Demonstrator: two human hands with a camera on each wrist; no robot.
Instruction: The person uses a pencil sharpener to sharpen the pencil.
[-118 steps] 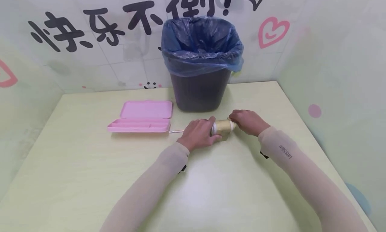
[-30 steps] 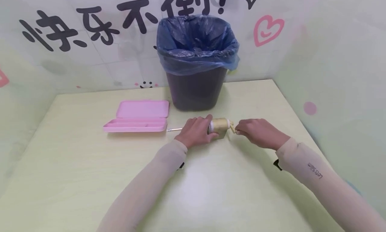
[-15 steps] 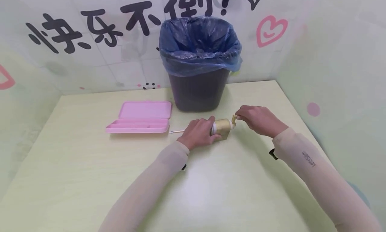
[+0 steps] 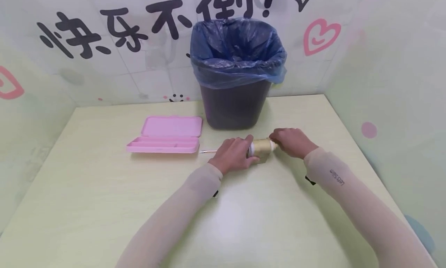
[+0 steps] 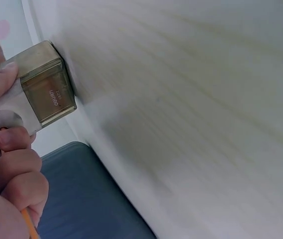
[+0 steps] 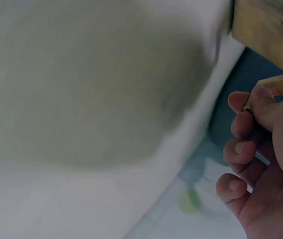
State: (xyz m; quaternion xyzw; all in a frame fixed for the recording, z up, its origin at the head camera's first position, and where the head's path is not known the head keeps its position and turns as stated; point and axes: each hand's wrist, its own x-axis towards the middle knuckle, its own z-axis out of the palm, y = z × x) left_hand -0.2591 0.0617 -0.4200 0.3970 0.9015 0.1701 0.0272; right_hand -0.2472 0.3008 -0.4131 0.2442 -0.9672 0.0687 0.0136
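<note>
A hand-crank pencil sharpener [image 4: 262, 147], tan with a white end, lies just above or on the table near the bin. My left hand [image 4: 232, 155] grips its white end. In the left wrist view, the sharpener [image 5: 47, 89] shows a see-through brownish shavings box. A pencil [image 4: 208, 151] sticks out leftward from under the left hand; its orange shaft [image 5: 30, 223] passes beneath curled fingers. My right hand [image 4: 293, 142] pinches the small crank handle [image 6: 274, 84] at the sharpener's right end. The pencil's tip is hidden.
An open pink pencil case [image 4: 163, 149] with compartments lies on the table [image 4: 104, 206], left of the hands. Behind the sharpener stands a dark bin [image 4: 233, 107] lined with a blue bag [image 4: 238, 72]. Walls close off the back and sides.
My right hand has circled with the crank handle, from the near side up to the far side and back to about the sharpener's level. The left hand keeps its hold on the sharpener.
</note>
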